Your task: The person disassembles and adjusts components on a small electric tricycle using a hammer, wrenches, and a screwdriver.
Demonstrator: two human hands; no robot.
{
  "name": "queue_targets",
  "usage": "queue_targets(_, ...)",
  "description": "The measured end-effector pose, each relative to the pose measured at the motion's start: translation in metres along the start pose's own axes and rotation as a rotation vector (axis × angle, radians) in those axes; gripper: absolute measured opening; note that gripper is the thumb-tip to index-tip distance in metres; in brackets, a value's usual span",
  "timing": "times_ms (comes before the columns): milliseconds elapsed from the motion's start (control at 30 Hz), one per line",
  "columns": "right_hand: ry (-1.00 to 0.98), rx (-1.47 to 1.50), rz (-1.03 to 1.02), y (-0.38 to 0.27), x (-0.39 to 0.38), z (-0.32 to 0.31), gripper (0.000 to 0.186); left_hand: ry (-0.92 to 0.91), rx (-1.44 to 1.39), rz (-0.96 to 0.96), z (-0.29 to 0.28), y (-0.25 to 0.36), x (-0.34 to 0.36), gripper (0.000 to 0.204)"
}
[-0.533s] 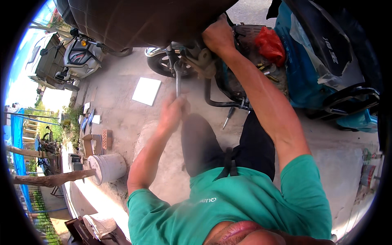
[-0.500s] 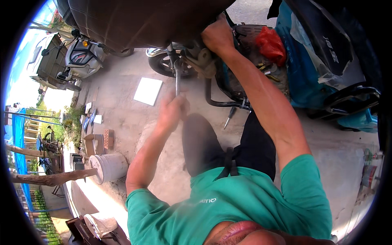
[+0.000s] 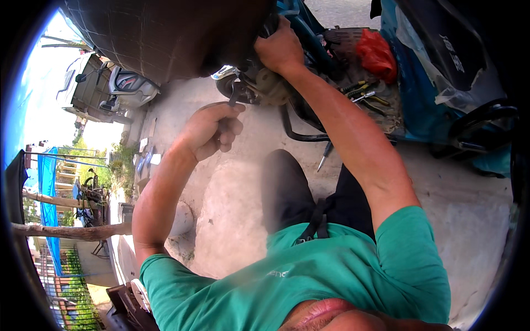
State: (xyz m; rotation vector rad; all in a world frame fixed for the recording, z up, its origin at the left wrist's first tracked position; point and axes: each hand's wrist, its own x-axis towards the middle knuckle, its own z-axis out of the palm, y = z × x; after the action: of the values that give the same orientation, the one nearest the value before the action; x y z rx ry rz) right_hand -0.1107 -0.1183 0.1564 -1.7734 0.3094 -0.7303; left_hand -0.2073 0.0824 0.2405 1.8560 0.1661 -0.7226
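Observation:
My left hand (image 3: 212,129) is out in front of me, thumb extended and fingers curled. It is closed on a metal wrench (image 3: 234,92), of which only a short dark length shows beyond the thumb. The wrench points at the lower front of a motor scooter, near its front wheel (image 3: 226,85). My right hand (image 3: 280,48) is wrapped round a dark part of the scooter, possibly the handlebar grip, beside a large dark quilted cover (image 3: 149,38). That cover hides the upper front and whatever the wrench's far end touches.
On the scooter's footboard lie a red plastic bag (image 3: 376,55) and several pliers and tools (image 3: 364,95). A screwdriver (image 3: 324,157) is near my knees, below a black tube bar (image 3: 303,135). Farther left stand a white bucket (image 3: 182,219) and a parked grey scooter (image 3: 132,87).
My left hand has moved left and forward, and the wrench's long silver shaft shows far less. My right hand has shifted slightly left, keeping its hold. The view has turned, hiding the white square panel.

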Motion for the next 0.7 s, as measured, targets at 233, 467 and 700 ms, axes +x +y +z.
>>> queue_targets(233, -0.062, 0.016, 0.047, 0.001, 0.0, 0.003, 0.102, -0.028, 0.011, -0.099, -0.003, 0.026, 0.006, 0.037)
queue_targets(467, -0.004, 0.027, 0.024, 0.002, 0.0, 0.003, 0.099, -0.005, -0.086, -0.006, 0.01, 0.008, 0.011, 0.031)
queue_targets(700, -0.035, 0.041, -0.003, 0.001, -0.003, -0.001, 0.1, 0.209, -0.078, 0.391, 0.061, -0.077, 0.041, 0.037)
